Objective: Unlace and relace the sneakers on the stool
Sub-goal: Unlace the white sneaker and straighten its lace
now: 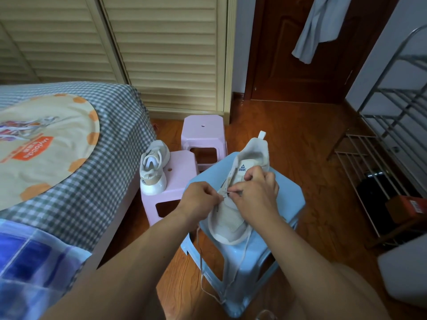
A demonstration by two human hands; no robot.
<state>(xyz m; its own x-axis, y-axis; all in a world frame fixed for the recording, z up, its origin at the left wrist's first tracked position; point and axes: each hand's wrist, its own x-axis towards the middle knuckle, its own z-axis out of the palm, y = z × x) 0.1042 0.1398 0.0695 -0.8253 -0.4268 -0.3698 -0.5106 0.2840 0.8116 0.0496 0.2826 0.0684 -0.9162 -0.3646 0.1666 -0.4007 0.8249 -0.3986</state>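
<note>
We keep the white mesh sneaker with the blue logo on its tongue [231, 218] flat on the pale blue plastic stool [288, 204], toe toward us, so the eyelet rows face up where both hands can reach them. Our left hand [200, 199] pinches the thin white lace [200, 255] at the left eyelet row, fingers curled tight on it. Our right hand [256, 192] curls over the tongue and appears to pinch the lace end at the same crossing; its fingertips are partly hidden. The loose lace trails off the stool's front edge, which suggests we are in mid-threading. The second white sneaker with a tan heel panel [153, 168] waits on the pink plastic stool [180, 179] just beside.
</note>
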